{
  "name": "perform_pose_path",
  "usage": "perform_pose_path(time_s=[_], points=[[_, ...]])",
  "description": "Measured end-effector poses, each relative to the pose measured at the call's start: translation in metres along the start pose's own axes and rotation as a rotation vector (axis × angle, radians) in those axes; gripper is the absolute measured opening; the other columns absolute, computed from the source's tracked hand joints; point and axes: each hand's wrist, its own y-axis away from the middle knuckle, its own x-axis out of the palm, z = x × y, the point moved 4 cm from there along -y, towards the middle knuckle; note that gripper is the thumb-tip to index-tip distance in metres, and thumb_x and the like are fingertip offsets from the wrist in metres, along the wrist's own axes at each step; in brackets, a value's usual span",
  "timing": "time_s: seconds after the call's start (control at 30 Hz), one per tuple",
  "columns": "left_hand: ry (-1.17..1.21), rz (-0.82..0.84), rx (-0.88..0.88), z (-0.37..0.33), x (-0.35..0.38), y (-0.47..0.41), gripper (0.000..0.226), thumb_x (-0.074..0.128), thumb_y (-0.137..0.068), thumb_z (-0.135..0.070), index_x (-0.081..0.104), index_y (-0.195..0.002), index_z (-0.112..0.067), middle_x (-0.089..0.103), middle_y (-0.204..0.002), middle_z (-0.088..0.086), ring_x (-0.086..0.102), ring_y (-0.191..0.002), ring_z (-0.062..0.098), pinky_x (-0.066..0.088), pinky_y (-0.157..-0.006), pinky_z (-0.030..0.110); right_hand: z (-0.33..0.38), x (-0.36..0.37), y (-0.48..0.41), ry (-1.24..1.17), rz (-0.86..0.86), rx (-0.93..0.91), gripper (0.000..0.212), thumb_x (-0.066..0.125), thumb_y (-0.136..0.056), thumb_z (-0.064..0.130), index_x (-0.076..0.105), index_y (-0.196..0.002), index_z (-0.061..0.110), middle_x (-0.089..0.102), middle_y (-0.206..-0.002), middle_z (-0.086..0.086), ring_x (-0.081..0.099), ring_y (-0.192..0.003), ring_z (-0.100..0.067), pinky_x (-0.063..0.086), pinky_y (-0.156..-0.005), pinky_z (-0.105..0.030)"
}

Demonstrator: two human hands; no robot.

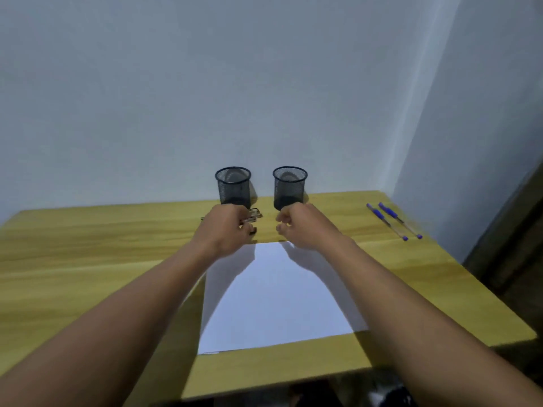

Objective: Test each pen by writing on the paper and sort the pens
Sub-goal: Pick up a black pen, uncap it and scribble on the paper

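Observation:
My left hand (227, 229) is closed around a small bunch of clear pens (252, 215) just beyond the far edge of the white paper (276, 298). One pen end sticks out on the hand's left side. My right hand (296, 227) hovers beside it with loosely curled fingers and nothing in them. Two empty black mesh cups, the left cup (233, 188) and the right cup (290, 188), stand right behind the hands. Two blue-capped pens (393, 221) lie side by side on the table at the far right.
The wooden table (88, 259) stands against a pale wall, and its right edge is close to a side wall. Dark objects lie on the floor below the table's near edge.

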Motion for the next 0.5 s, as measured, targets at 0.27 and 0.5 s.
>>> perform_pose_path(time_s=[0.27, 0.5], points=[[-0.004, -0.038, -0.165, 0.08, -0.019, 0.026, 0.022, 0.063, -0.088, -0.018, 0.075, -0.108, -0.016, 0.074, -0.104, 0.007, 0.065, -0.097, 0.027, 0.052, -0.084, 0.033, 0.053, 0.056, -0.026, 0.111, 0.043, -0.126, 0.036, 0.05, -0.098, 0.01, 0.066, -0.128, 0.018, 0.063, -0.126, -0.013, 0.061, -0.112, -0.034, 0.049, -0.086, -0.034], [0.013, -0.024, -0.141, 0.101, -0.007, 0.03, 0.024, 0.061, -0.085, -0.004, 0.078, -0.097, -0.016, 0.076, -0.098, 0.006, 0.068, -0.095, 0.025, 0.052, -0.084, 0.03, 0.066, 0.068, -0.029, 0.285, 0.021, -0.211, 0.027, 0.052, -0.091, 0.004, 0.072, -0.106, 0.015, 0.07, -0.106, -0.011, 0.063, -0.094, -0.036, 0.055, -0.074, -0.042]])
